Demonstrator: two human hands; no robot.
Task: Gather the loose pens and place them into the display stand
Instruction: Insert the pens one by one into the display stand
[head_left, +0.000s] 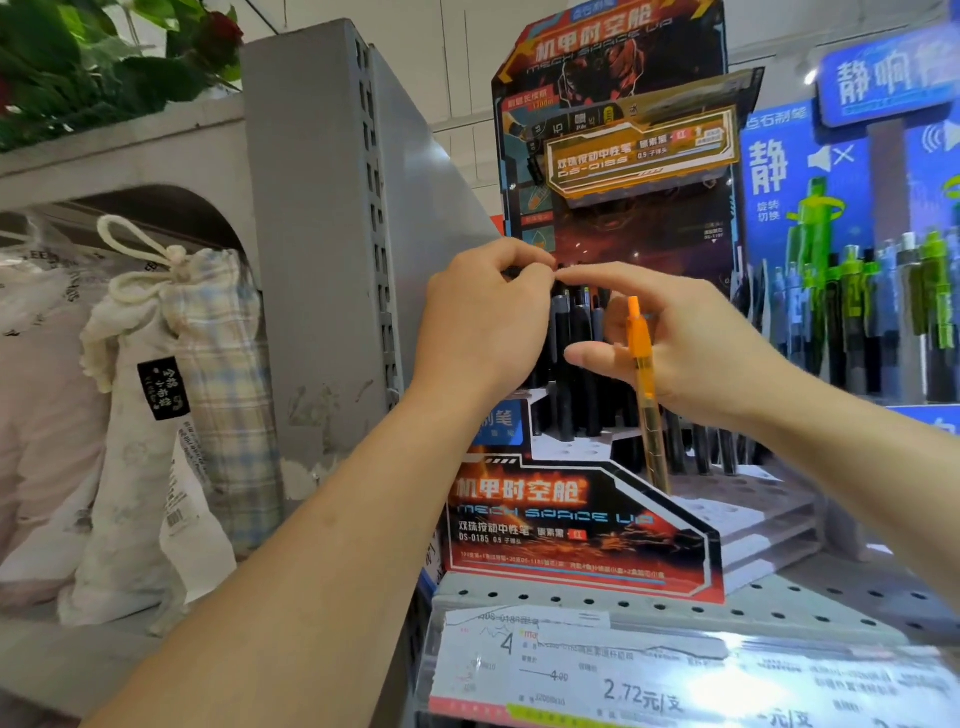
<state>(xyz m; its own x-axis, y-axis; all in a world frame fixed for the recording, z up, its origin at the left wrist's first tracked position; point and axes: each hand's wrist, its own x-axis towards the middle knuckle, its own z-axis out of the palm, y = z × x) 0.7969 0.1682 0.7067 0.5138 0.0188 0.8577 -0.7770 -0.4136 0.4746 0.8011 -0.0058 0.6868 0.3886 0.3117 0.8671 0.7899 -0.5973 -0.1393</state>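
A red and black cardboard display stand (582, 525) sits on a perforated shelf, with several black pens (574, 358) upright in its upper tiers. My left hand (483, 322) pinches the top of a black pen at the stand's left side. My right hand (691, 348) holds an orange translucent pen (644, 384) between its fingers, tip down over the white holed tier (727, 499), while its forefinger reaches to meet my left fingertips.
A grey metal shelf divider (332, 234) stands just left of the stand. Cloth drawstring bags (171, 395) fill the left bay. A blue display with green and black pens (852, 291) stands at right. Price labels (623, 670) line the shelf's front edge.
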